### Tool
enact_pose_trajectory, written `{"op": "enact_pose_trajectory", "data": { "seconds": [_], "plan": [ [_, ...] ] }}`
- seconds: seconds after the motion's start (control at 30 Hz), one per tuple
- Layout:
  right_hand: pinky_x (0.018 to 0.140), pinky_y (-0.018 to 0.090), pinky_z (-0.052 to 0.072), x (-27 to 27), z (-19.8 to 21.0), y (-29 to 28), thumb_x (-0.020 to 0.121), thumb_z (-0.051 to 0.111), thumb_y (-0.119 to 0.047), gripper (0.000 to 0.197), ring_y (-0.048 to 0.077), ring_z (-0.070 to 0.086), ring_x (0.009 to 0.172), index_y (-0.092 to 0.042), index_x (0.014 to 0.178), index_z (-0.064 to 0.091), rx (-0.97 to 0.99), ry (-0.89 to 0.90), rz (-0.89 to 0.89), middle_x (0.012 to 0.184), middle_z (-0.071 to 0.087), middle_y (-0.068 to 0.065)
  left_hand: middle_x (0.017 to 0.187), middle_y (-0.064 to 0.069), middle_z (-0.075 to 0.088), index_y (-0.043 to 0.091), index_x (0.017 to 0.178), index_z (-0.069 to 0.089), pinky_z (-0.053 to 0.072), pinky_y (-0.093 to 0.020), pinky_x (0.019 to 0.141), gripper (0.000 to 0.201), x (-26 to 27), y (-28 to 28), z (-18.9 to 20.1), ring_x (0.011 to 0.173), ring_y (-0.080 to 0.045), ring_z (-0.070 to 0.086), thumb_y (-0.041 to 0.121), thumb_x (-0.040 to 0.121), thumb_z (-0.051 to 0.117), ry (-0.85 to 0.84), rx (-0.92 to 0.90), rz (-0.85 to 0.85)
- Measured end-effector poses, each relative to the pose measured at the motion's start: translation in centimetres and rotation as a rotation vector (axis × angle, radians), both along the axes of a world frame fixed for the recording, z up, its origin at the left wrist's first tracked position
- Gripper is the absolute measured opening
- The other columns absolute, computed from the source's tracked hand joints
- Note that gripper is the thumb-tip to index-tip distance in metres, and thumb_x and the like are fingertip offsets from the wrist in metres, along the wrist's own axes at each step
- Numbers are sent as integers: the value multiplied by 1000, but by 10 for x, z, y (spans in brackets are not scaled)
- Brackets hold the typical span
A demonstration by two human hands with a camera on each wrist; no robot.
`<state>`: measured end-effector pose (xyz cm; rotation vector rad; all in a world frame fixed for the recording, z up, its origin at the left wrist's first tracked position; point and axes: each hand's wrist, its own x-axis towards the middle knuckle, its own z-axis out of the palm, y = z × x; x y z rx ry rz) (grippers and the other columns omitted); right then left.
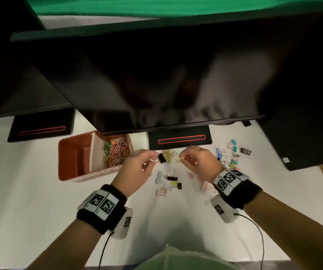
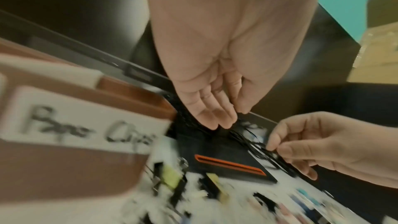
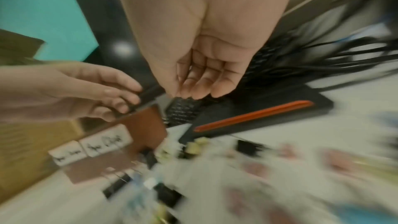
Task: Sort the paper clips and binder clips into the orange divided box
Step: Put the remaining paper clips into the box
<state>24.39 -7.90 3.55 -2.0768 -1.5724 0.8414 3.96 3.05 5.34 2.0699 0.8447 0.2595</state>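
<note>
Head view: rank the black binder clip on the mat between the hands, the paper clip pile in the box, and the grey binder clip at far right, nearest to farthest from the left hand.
1. Black binder clip, on the mat just right of the left hand.
2. Paper clip pile, in the orange box's right compartment, to the hand's left.
3. Grey binder clip, far right, past the right hand.

I see a smooth, matt white table (image 1: 30, 191). The orange divided box (image 1: 73, 158) looks like smooth plastic with white paper labels (image 2: 86, 118). Binder clips (image 1: 173, 178) show wire metal handles. Wristbands (image 1: 102, 209) are black fuzzy cloth.
</note>
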Motion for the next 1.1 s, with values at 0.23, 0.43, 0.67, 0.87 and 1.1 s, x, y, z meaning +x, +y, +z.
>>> {"op": "enact_pose_trajectory", "data": {
  "seconds": [0.23,0.43,0.67,0.87,1.1],
  "plan": [
    [78,28,50,93,-34,-93,83,66,-24,19,21,62,89,-18,102,64,-221,-114,-212,101,64,3,114,5,48,24,117,54,45,-20,87,34,102,-63,-38,99,-7,54,13,86,58,128,-27,-237],
    [84,30,48,124,-43,-109,76,72,-27,34,21,56,95,-23,106,58,-269,-81,-234,110,53,-1,119,-1,48,21,119,53,47,-33,94,35,163,-76,-67,102,-20,54,14,85,60,298,36,-233],
    [83,25,45,140,-55,-125,74,75,-25,37,6,48,90,-21,104,53,-268,12,-151,100,55,-7,99,1,53,15,108,62,49,-29,85,23,179,-76,-83,84,-13,53,12,86,58,359,102,-200],
    [76,18,45,139,-64,-129,80,71,-17,24,8,57,83,-16,101,58,-245,92,-163,96,64,-1,94,2,54,14,103,65,48,-22,78,20,173,-73,-78,77,-12,57,15,83,61,288,75,-116],
    [78,31,53,147,-65,-137,84,66,-18,23,17,62,81,-18,104,55,-223,91,-81,91,66,2,114,4,50,19,113,58,49,-28,85,27,162,-63,-70,98,-13,52,15,86,58,255,208,7]
  ]
}}
